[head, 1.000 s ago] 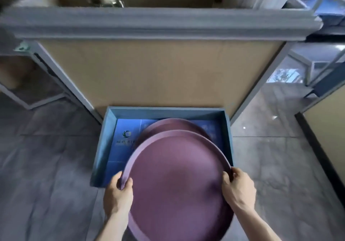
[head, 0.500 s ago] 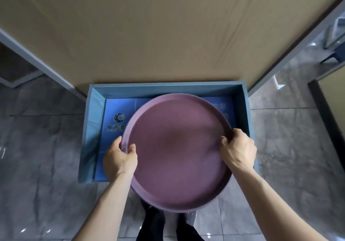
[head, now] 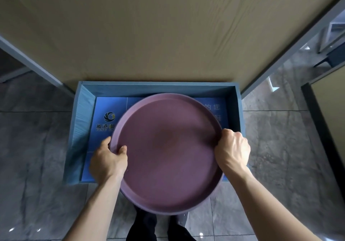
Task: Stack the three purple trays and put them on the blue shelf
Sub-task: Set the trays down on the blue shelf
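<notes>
A large round purple tray (head: 168, 153) is held over the blue shelf (head: 82, 128), a low open blue box on the floor. My left hand (head: 108, 160) grips the tray's left rim, thumb inside. On the right rim my right hand (head: 232, 150) is closed. The tray covers most of the shelf's blue printed floor (head: 110, 110), and its near edge hangs past the shelf's front. Any other purple trays are hidden beneath it.
A tan wooden panel (head: 168, 30) with grey frame bars rises right behind the shelf. Grey glossy floor tiles (head: 37, 147) lie on both sides. My dark trouser legs (head: 147, 225) stand below the tray. A dark-edged panel (head: 326, 99) stands at the right.
The view has tilted down from the shelf top to the floor. The held tray moved forward over the tray lying in the blue shelf, which it now hides.
</notes>
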A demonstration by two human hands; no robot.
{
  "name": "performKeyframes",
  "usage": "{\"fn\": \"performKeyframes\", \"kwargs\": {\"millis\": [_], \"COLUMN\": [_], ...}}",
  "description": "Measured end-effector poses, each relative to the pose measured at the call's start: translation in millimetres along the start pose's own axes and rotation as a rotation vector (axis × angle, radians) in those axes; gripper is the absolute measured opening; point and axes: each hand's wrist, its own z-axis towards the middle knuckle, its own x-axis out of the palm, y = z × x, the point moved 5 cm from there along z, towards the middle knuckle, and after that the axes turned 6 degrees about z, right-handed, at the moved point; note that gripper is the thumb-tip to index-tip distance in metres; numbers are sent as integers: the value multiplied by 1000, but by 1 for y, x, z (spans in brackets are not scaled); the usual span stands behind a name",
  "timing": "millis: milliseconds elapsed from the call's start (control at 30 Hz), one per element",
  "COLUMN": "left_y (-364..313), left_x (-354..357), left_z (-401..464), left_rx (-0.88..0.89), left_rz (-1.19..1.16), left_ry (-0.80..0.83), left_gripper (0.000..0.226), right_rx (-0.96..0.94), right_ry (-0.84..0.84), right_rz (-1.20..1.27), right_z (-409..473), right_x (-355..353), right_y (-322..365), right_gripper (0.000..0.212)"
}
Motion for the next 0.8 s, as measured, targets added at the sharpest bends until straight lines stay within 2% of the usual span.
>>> {"fn": "performKeyframes", "kwargs": {"millis": [433,667,800], "left_y": [2,2,4], "left_x": [-2,-5,-7], "left_z": [-1,4,13], "left_rx": [23,106,83], "left_rz": [7,88,66], "left_ry": [-5,-15,-13], "left_gripper": [56,42,32], "right_rx": [-70,-16,-8], "right_ry": [24,-17,-23], "right_rz": [-67,55,66], "right_z": [3,4,7], "right_x": [0,3,4], "right_y": [5,-1,0], "right_gripper": [22,15,20]}}
